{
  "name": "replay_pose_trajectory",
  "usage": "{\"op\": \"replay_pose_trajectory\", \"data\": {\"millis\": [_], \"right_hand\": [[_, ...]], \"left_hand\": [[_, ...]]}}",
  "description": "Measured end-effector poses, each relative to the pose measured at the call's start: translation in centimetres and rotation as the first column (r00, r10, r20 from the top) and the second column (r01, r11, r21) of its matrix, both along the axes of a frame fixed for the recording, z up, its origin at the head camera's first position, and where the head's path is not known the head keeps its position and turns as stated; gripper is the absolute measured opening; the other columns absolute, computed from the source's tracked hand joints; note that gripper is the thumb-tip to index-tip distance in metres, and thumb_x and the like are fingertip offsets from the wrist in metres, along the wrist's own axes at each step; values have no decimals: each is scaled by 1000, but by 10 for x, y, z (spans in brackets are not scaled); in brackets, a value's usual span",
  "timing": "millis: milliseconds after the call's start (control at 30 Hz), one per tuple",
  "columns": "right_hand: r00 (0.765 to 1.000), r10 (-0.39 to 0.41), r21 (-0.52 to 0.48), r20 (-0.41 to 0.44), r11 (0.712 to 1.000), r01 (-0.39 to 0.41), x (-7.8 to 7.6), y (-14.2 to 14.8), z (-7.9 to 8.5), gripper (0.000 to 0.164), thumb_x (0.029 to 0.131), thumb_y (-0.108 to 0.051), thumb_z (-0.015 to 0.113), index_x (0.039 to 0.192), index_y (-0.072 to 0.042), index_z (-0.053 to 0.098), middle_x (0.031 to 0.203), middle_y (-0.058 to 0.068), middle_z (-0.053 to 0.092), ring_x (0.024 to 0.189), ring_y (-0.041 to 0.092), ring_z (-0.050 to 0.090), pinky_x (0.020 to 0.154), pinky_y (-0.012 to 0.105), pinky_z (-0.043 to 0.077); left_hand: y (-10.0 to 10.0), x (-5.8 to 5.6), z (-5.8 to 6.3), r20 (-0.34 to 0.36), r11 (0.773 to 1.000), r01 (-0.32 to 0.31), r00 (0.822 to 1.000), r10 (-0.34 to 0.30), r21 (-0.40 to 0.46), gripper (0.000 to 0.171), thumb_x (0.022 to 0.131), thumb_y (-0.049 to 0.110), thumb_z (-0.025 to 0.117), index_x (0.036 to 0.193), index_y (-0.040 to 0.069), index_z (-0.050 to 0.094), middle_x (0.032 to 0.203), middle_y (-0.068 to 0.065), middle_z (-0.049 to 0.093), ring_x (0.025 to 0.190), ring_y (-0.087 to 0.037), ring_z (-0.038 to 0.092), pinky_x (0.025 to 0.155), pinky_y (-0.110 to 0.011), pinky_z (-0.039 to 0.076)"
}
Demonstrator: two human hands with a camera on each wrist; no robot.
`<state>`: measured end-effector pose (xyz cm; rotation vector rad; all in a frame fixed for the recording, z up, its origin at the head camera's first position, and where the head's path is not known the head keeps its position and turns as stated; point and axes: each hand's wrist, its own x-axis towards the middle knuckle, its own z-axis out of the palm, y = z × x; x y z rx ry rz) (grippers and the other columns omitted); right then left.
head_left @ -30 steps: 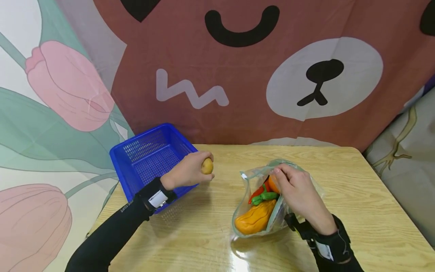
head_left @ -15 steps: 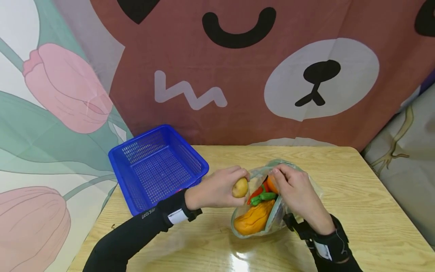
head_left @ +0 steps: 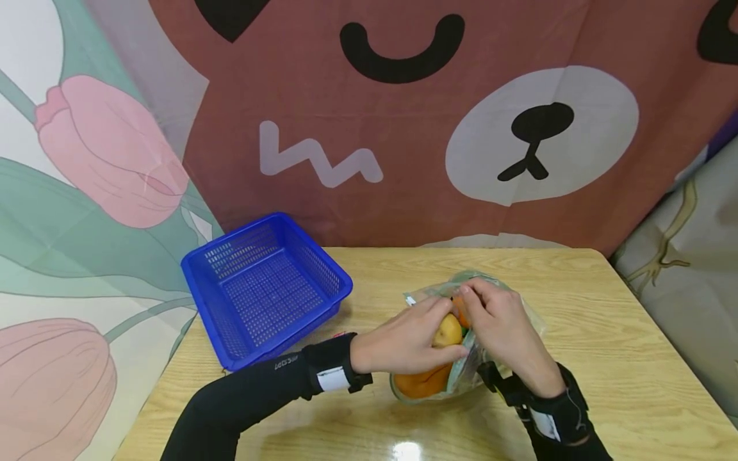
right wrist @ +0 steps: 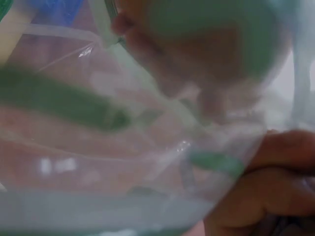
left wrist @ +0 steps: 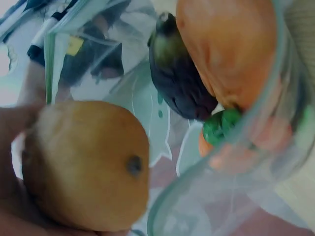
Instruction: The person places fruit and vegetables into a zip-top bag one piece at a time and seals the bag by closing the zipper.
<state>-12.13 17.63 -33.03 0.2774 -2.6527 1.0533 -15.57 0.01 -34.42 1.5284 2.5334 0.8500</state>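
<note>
My left hand (head_left: 403, 342) grips a round yellow-brown fruit (head_left: 448, 331) with a dark stem spot, right over the mouth of a clear zip bag (head_left: 530, 314) with pale green edges. My right hand (head_left: 504, 330) pinches the bag's upper rim. An orange, ridged squash-like piece (head_left: 423, 382) lies in the near part of the bag, partly covered by the left hand. An orange round piece (head_left: 460, 309) shows between the hands. Inside the bag, the left wrist view shows a dark purple piece (left wrist: 177, 73) and a green one (left wrist: 221, 125). The right wrist view looks through blurred plastic.
A blue perforated basket (head_left: 340, 288) stands at the table's left, with its rim close to my left sleeve. The wooden table (head_left: 599, 320) reaches to the right. Behind it hangs a printed cloth (head_left: 323, 211) with a bear's face.
My left hand has carried the fruit rightward from beside the basket to over the bag's mouth, covering the peppers seen before. My right hand has kept its hold on the bag's rim.
</note>
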Motion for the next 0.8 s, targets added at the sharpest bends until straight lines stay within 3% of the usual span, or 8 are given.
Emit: {"op": "replay_pose_trajectory", "data": {"millis": [233, 400, 567, 667, 800], "right_hand": [[1000, -6, -11, -14, 1000, 6, 0, -1, 1, 30, 101, -23, 42, 100, -5, 66, 77, 5, 62, 57, 11, 47, 50, 25, 40], [1000, -18, -13, -16, 1000, 17, 0, -1, 1, 31, 101, -25, 41, 97, -6, 66, 71, 2, 57, 57, 12, 47, 52, 24, 40], [1000, -5, -7, -17, 1000, 5, 0, -1, 0, 31, 102, -26, 41, 98, -7, 65, 70, 1, 55, 59, 11, 48, 55, 24, 41], [1000, 2, -9, -11, 1000, -2, 0, -1, 0, 31, 102, -25, 41, 98, -7, 65, 71, 1, 56, 59, 12, 48, 56, 24, 41], [1000, 7, -5, -18, 1000, -7, 0, -1, 0, 30, 101, -24, 41, 100, -6, 66, 76, 2, 61, 61, 12, 49, 56, 25, 41]], "left_hand": [[11, 2, -10, 71, 999, -14, 997, 11, 38, 19, 100, 26, 43, 111, 11, 40, 90, 1, 41, 81, -8, 41, 66, -14, 33], [14, 1, -20, 42, 998, 3, 999, -5, 57, 23, 96, 15, 29, 116, 8, 38, 100, -2, 39, 91, -13, 39, 77, -18, 31], [15, -4, -27, 64, 1000, -20, 998, 21, -13, 25, 89, 13, 34, 112, 6, 37, 100, -3, 37, 90, -14, 37, 77, -20, 30], [16, -6, -29, 84, 997, -38, 996, 44, -65, 36, 90, 14, 41, 125, 5, 34, 107, -4, 38, 96, -14, 37, 81, -20, 32], [22, -10, -30, 24, 998, -1, 1000, 3, -66, 57, 92, 11, 45, 143, 3, 20, 126, -9, 40, 109, -14, 39, 94, -20, 34]]}}
